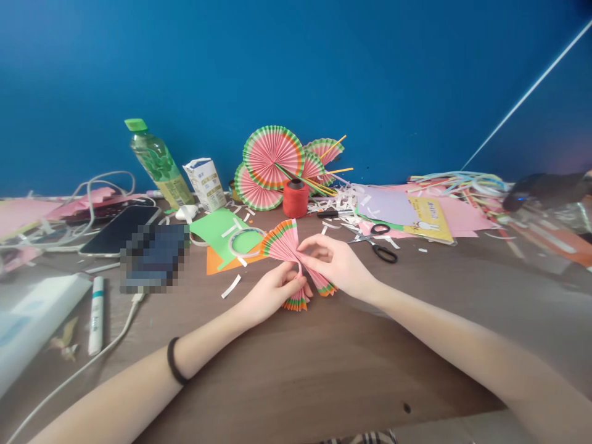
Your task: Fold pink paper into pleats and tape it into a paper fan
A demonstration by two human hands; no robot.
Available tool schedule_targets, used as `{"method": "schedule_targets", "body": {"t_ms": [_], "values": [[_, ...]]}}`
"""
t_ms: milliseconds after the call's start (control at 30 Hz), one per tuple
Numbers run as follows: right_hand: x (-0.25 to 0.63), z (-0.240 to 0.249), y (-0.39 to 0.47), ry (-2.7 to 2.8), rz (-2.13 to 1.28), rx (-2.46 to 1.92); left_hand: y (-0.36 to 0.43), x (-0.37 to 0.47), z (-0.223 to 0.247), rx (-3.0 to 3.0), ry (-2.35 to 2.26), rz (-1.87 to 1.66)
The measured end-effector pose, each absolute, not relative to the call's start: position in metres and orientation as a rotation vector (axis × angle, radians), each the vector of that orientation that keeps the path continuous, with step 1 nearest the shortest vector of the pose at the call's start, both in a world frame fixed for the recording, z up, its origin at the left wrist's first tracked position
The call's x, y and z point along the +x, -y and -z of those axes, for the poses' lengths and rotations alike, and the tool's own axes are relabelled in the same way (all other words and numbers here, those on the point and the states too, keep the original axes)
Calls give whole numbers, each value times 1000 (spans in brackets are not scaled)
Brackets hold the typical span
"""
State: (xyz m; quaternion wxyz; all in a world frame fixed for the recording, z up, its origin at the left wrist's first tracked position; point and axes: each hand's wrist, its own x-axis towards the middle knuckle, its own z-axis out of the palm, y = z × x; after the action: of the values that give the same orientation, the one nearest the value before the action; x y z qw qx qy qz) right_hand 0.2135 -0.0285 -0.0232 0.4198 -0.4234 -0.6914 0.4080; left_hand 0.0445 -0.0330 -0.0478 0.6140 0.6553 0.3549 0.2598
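A pleated paper fan (281, 241), pink with a green and orange edge, is between my two hands above the table. Its pleats spread out at the upper left and again below, and are gathered narrow at the middle. My left hand (280, 287) is closed on the lower part, near the gathered middle. With thumb and fingers my right hand (340, 265) pinches the fan from the right side of that middle. Just behind the fan lies a roll of tape (247, 242) on green paper (217, 231).
Finished round fans (272, 157) lean on the blue wall behind a red thread spool (295, 198). Black-handled scissors (380, 240) lie right of my hands. A green-capped bottle (160, 163), a carton (206, 184), a phone (121, 229) and a marker (96, 316) are on the left.
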Motion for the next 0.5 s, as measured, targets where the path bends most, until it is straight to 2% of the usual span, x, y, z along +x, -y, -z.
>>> {"method": "schedule_targets", "body": {"t_ms": [500], "values": [[213, 16, 31, 1726, -1089, -1108, 35, 46, 44, 1516, -819, -605]]}}
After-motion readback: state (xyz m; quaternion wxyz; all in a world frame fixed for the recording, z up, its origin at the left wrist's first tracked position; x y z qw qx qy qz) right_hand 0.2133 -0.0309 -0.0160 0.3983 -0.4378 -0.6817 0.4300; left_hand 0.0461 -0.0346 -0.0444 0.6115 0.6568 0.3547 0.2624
